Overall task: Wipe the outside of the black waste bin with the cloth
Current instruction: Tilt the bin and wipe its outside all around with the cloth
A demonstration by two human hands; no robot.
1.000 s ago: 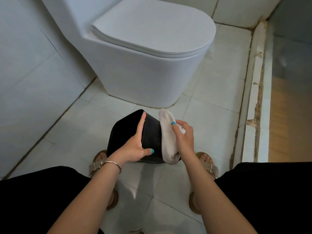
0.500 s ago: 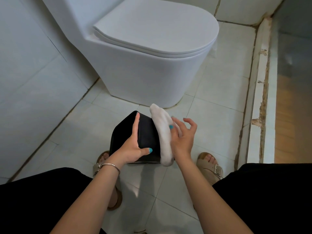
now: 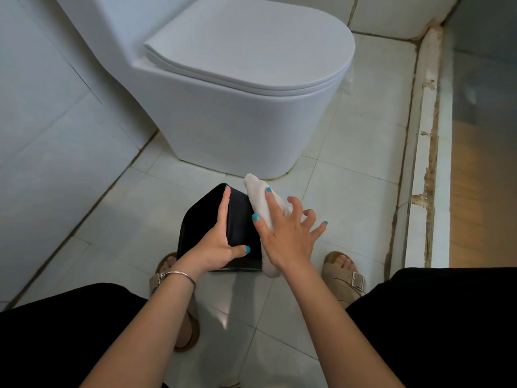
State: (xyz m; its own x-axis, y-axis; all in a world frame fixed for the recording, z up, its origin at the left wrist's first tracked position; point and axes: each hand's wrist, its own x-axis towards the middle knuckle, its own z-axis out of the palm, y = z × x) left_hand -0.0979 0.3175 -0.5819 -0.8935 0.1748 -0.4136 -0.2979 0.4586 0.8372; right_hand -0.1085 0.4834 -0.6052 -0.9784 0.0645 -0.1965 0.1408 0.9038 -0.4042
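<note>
The black waste bin (image 3: 202, 219) is held tilted above the tiled floor, between my knees. My left hand (image 3: 218, 245) grips its near corner, fingers along the top edge and thumb on the side facing me. A white cloth (image 3: 258, 196) lies flat along the bin's right side. My right hand (image 3: 285, 231) presses the cloth against the bin with spread fingers. The lower end of the cloth (image 3: 271, 268) hangs below the bin's bottom edge.
A white toilet (image 3: 240, 88) with its lid down stands just beyond the bin. A tiled wall (image 3: 50, 113) runs along the left. A worn raised threshold (image 3: 425, 163) borders the floor on the right. My sandalled feet (image 3: 344, 271) flank the bin.
My right hand has slid forward along the bin's side and spread its fingers flat on the cloth. The bin has shifted slightly away from me. My left hand keeps its grip.
</note>
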